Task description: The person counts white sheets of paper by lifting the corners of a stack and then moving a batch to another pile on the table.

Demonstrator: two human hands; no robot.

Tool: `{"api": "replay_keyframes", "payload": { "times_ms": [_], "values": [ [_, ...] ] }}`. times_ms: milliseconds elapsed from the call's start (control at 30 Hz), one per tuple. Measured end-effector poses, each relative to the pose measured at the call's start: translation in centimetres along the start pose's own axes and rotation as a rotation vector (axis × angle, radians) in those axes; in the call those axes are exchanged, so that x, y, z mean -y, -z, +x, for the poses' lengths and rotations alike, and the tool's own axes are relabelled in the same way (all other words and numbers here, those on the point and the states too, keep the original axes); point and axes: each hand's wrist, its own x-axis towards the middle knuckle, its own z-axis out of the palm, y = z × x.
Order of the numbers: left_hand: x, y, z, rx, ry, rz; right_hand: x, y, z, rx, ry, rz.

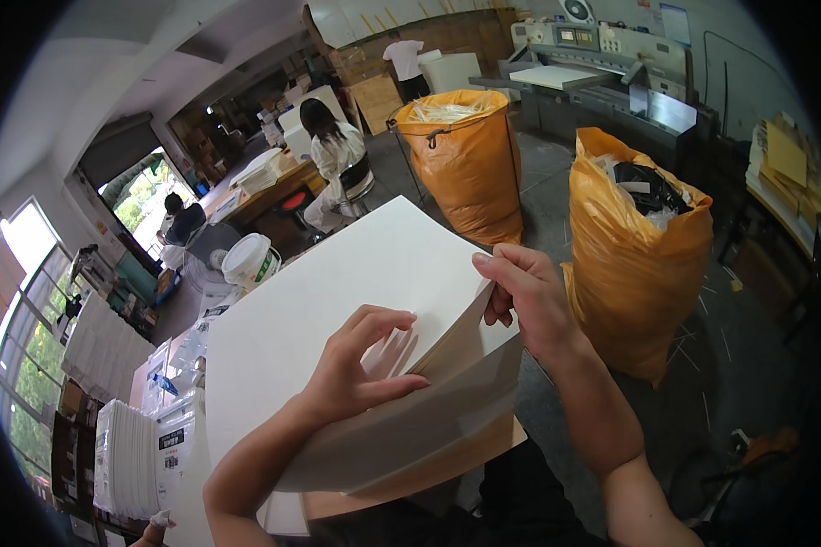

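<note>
A tall stack of large white paper sheets [328, 273] lies before me on a wooden board [410, 472]. Between thumb and fingers, my right hand [527, 290] pinches the right corner of some upper sheets and holds it raised, with a gap below them. My left hand [362, 362] is at the near edge of the stack, fingers spread and curved above the top sheet, thumb by the sheet edges; it grips nothing that I can see.
Two orange sacks [465, 164] [629, 273] of waste stand beyond and to the right. A white bucket [250, 260] and wrapped paper stacks [126, 458] are at the left. Farther off are a paper cutting machine [588, 75], a seated person [332, 157] and other people. Another hand [157, 526] shows bottom left.
</note>
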Motion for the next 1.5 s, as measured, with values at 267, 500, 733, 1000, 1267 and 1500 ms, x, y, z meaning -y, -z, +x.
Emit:
{"api": "replay_keyframes", "payload": {
  "times_ms": [267,500,733,1000,1267,1500],
  "values": [
    [-0.7,-0.8,0.1,-0.157,0.035,-0.332,0.2,-0.5,-0.3,-0.059,0.100,-0.311],
    [-1.7,-0.7,0.0,-0.087,-0.133,0.146,-0.4,0.0,0.6,0.025,-0.046,0.108],
    [-1.3,-1.0,0.1,-0.125,-0.121,0.118,-0.6,0.0,0.6,0.042,-0.049,0.152],
    [-1.2,-0.7,0.1,-0.121,-0.091,0.002,-0.6,-0.2,0.0,-0.006,0.086,-0.020],
    [-1.7,-0.7,0.7,-0.071,-0.186,0.117,-0.5,-0.5,0.8,0.025,-0.027,0.191],
    [-1.6,-0.6,0.2,-0.071,-0.123,0.073,-1.0,-0.3,0.8,0.029,-0.035,0.200]
  ]
}}
